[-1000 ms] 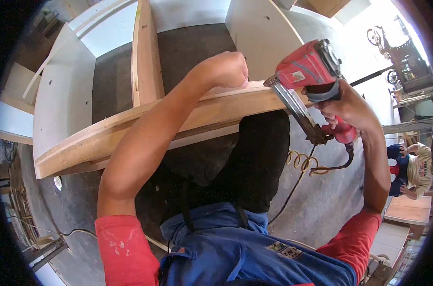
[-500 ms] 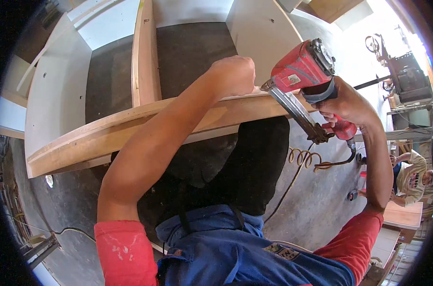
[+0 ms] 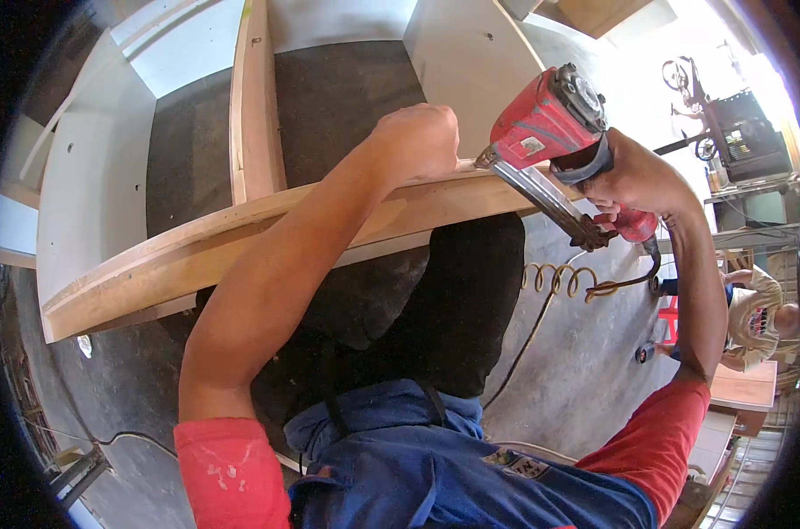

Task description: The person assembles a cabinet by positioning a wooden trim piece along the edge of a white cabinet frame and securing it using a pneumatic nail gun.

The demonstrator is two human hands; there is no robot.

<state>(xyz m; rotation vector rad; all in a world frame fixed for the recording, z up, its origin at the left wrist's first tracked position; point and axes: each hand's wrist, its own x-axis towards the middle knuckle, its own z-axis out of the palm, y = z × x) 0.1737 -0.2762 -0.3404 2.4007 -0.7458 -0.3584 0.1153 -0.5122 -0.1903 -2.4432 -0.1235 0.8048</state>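
Note:
A red pneumatic nail gun (image 3: 550,119) is in the grip of my right hand (image 3: 633,181), its fingers wrapped round the handle. The gun's nose meets the top edge of a long wooden board (image 3: 188,256), and its metal magazine slants down in front of that board. Just left of the nose, my left hand (image 3: 417,141) is closed in a fist at the board's far edge. Its fingertips are turned away, so what they hold is hidden. Behind the board stands a cabinet frame with white panels (image 3: 100,167) and a wooden divider (image 3: 254,115).
A coiled air hose (image 3: 558,280) hangs from the gun's handle over the grey floor (image 3: 563,370). My dark-clad leg (image 3: 475,300) is under the board. At the far right is another person (image 3: 752,317), near a dark machine with wheels (image 3: 744,132).
The board, the cabinet frame, both hands and the nail gun sit slightly further left in the picture. My hold on the gun is the same, and its nose remains at the board's edge.

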